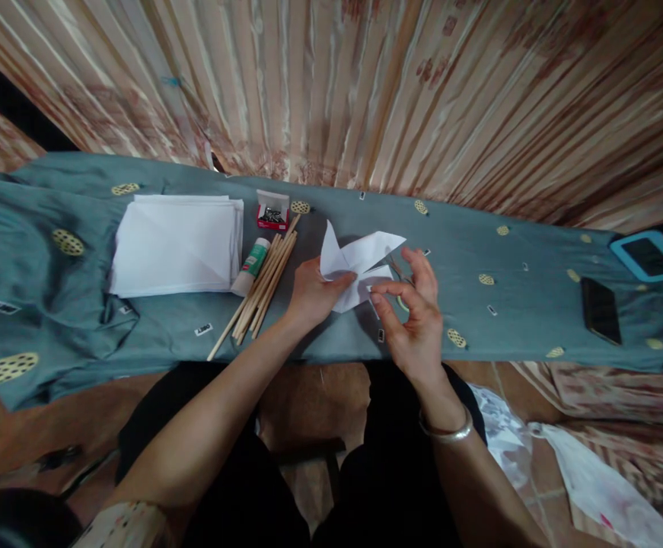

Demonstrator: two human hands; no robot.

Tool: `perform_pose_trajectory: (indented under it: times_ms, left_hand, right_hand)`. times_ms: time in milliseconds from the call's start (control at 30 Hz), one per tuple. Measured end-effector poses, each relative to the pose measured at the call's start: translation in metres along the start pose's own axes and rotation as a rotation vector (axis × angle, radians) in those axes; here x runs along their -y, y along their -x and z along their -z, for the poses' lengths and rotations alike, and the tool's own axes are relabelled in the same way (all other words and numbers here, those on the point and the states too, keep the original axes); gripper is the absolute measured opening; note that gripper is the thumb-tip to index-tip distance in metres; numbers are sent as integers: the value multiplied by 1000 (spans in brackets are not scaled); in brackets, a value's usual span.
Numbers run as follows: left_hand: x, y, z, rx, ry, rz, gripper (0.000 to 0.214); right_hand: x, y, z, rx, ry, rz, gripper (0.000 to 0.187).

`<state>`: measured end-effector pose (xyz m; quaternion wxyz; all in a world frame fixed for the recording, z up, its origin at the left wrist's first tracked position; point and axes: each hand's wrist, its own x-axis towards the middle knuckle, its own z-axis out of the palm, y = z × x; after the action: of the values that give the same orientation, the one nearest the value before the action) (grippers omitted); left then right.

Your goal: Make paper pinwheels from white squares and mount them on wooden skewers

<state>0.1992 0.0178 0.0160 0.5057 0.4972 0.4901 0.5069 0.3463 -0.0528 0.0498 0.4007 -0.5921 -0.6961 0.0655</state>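
Observation:
My left hand [320,294] grips a white paper pinwheel [351,285] above the table, its thumb pressed near the middle. The cut flaps of the paper stand up and spread out at the top and right. At the pinwheel's right edge, my right hand [414,316] pinches a small white corner between thumb and forefinger, with its other fingers raised. A yellow-green curved piece [403,303] shows partly behind the right hand; the rest of it is hidden.
Left of my hands lie thin wooden sticks [268,285], a glue stick [253,265], an open red box of small metal pieces [272,213] and a stack of white paper [176,243]. A dark phone [600,310] and a blue-framed device [651,256] rest on the green cloth [514,297] at right.

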Motion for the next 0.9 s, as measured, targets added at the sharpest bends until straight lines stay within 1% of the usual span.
perform_pose_trajectory:
  times_ms: [100,233,567,767,900]
  left_hand:
    - [1,3,-5,36,-48,5,11]
    - [0,5,-9,63,-32,9,10]
    - [3,5,-11,91,4,18,14]
    - [1,7,-12,75,-13,39,12]
    - [0,7,-12,101,-37,41,14]
  right_hand:
    - [-8,1,-5,24,38,33,13]
    - [-15,0,-7,45,64,5,11]
    - [-23,-1,-10,56,-33,-59,10]
    - [-24,0,-10,69,-49,-74,11]
    - [-27,0,-11,60,-94,-75,9]
